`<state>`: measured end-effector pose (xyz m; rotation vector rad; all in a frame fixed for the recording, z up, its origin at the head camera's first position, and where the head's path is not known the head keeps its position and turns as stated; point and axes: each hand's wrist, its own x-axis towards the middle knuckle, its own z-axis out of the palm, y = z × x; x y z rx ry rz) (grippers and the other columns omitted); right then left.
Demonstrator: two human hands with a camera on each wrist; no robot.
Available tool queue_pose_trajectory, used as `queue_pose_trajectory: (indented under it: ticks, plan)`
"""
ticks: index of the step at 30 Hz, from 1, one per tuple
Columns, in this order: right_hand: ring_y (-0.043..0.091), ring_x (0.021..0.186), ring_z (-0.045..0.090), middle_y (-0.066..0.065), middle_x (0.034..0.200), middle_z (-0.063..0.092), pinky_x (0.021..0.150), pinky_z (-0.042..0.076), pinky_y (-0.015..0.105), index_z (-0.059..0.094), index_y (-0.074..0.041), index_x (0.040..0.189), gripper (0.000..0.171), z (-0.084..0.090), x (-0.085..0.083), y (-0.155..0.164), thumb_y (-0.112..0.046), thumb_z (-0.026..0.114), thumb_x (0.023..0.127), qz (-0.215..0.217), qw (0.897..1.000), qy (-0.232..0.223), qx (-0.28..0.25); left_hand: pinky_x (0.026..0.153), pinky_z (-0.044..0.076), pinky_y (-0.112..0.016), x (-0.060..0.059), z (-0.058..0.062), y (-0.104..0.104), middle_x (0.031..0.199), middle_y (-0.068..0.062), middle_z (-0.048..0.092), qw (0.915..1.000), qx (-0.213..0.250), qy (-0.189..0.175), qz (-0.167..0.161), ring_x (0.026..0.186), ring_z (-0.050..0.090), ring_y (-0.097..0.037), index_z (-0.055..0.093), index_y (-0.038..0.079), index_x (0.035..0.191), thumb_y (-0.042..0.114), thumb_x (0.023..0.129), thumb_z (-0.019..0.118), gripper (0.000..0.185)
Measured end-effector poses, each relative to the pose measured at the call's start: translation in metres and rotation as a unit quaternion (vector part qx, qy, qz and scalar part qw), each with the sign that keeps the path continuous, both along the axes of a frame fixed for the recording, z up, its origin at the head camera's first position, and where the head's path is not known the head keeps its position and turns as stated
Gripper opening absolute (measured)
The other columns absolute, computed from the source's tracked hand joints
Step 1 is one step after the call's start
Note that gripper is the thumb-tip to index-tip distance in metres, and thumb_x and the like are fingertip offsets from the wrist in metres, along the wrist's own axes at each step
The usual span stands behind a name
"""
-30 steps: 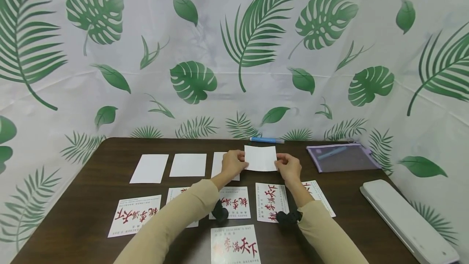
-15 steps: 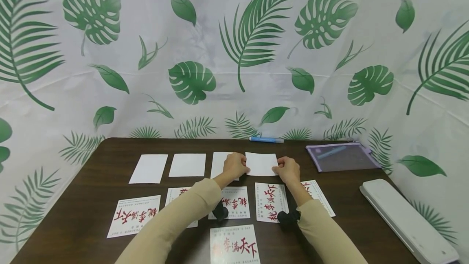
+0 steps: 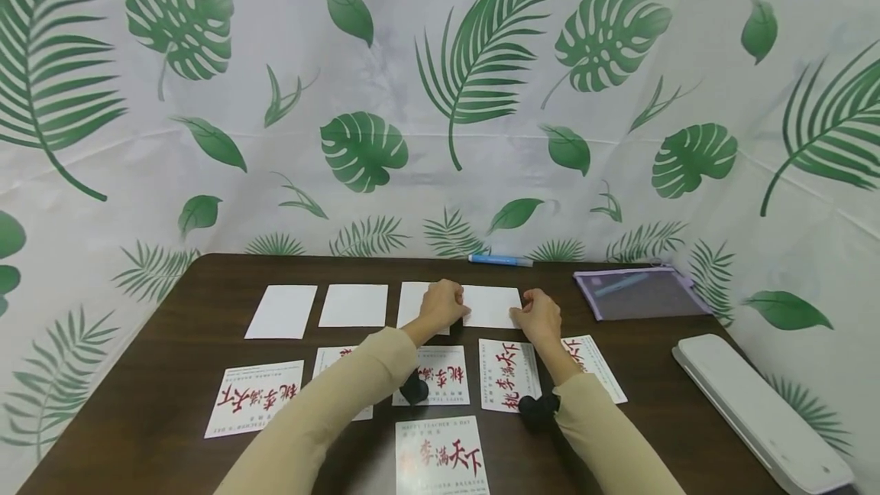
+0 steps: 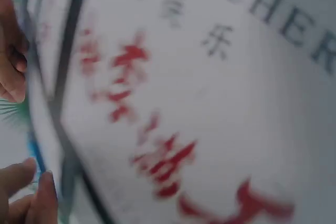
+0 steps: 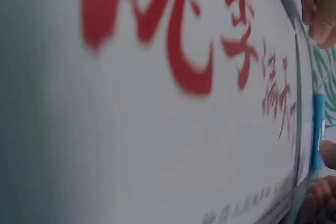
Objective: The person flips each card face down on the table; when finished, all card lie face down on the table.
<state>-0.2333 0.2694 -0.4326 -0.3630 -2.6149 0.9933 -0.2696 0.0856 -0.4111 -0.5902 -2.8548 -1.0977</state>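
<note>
A blank white card (image 3: 491, 306) lies at the right end of a row of white cards, apparently flat on the dark table. My left hand (image 3: 442, 305) holds its left edge with bent fingers and thumb, partly covering the neighbouring white card (image 3: 412, 298). At the right edge, my right hand (image 3: 538, 317) has its thumb on the card and its fingers bent beside the edge. Printed cards with red characters lie nearer me, such as this one (image 3: 510, 376) below the hands. In the wrist views a printed card (image 4: 220, 108) fills most of the picture, and fingertips show only at the side.
More blank cards (image 3: 282, 312) continue the row leftward. Another printed card (image 3: 441, 455) lies closest to me. Behind the hands is a blue marker (image 3: 500, 260). A purple mesh pouch (image 3: 642, 295) and a long white device (image 3: 763, 411) sit at the right.
Both hands have lowered the white card from a raised, tilted position onto the table. In the last half second the hands have barely moved; the view shifted slightly.
</note>
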Motion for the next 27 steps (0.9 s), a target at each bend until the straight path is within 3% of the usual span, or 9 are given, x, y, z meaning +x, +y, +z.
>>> queue_pose_trajectory:
  ticks: [3, 5, 7, 11, 19, 27]
  plan:
    - [0.024, 0.075, 0.058, 0.012, 0.080, 0.062, 0.070, 0.045, 0.035, 0.062, 0.002, 0.109, 0.031, 0.009, -0.001, -0.018, -0.010, 0.070, 0.081, -0.016, 0.996, 0.061, -0.070, 0.062, 0.052, -0.023, 0.001, 0.012, -0.015, 0.089, -0.011, 0.069, 0.9966, 0.069, -0.034, -0.030, 0.073, 0.066, -0.018, 0.066, -0.003, 0.107, 0.011, 0.080, 0.073, 0.031]
    - [0.015, 0.070, 0.055, 0.009, 0.079, 0.060, 0.064, 0.044, 0.025, 0.063, 0.001, 0.107, 0.027, 0.017, -0.001, -0.035, -0.009, 0.070, 0.082, -0.005, 0.987, 0.097, -0.130, 0.067, 0.055, -0.025, 0.003, 0.023, -0.028, 0.101, -0.016, 0.069, 0.9886, 0.124, -0.073, -0.045, 0.080, 0.069, -0.022, 0.059, -0.004, 0.121, 0.011, 0.082, 0.072, 0.043]
    - [0.009, 0.065, 0.052, 0.006, 0.077, 0.058, 0.057, 0.042, 0.018, 0.064, 0.002, 0.106, 0.025, 0.023, 0.000, -0.054, -0.006, 0.069, 0.083, 0.021, 0.975, 0.109, -0.194, 0.069, 0.056, -0.026, 0.006, 0.031, -0.045, 0.107, -0.018, 0.067, 0.9797, 0.161, -0.107, -0.052, 0.084, 0.070, -0.023, 0.058, -0.002, 0.124, 0.012, 0.083, 0.071, 0.045]
    - [0.004, 0.062, 0.048, 0.003, 0.077, 0.055, 0.052, 0.042, 0.014, 0.062, 0.006, 0.106, 0.024, 0.026, 0.008, -0.092, -0.003, 0.066, 0.084, 0.089, 0.954, 0.080, -0.275, 0.074, 0.056, -0.028, 0.016, 0.035, -0.085, 0.113, -0.020, 0.064, 0.9701, 0.187, -0.145, -0.055, 0.092, 0.067, -0.024, 0.058, -0.001, 0.125, 0.013, 0.084, 0.070, 0.045]
    - [0.008, 0.065, 0.050, 0.006, 0.078, 0.060, 0.054, 0.042, 0.013, 0.064, 0.004, 0.102, 0.021, 0.023, 0.024, -0.163, -0.003, 0.068, 0.083, 0.202, 0.942, 0.037, -0.267, 0.077, 0.056, -0.031, 0.037, 0.024, -0.186, 0.115, -0.022, 0.062, 0.9774, 0.148, -0.150, -0.014, 0.093, 0.067, -0.026, 0.054, -0.004, 0.126, 0.017, 0.086, 0.069, 0.048]
    - [0.006, 0.064, 0.049, 0.002, 0.075, 0.059, 0.056, 0.042, 0.014, 0.066, 0.001, 0.096, 0.018, 0.015, 0.033, -0.228, -0.006, 0.071, 0.081, 0.292, 0.937, 0.003, -0.193, 0.076, 0.056, -0.032, 0.063, 0.013, -0.270, 0.113, -0.021, 0.064, 0.9830, 0.084, -0.155, 0.050, 0.094, 0.064, -0.024, 0.055, -0.005, 0.125, 0.023, 0.084, 0.071, 0.052]
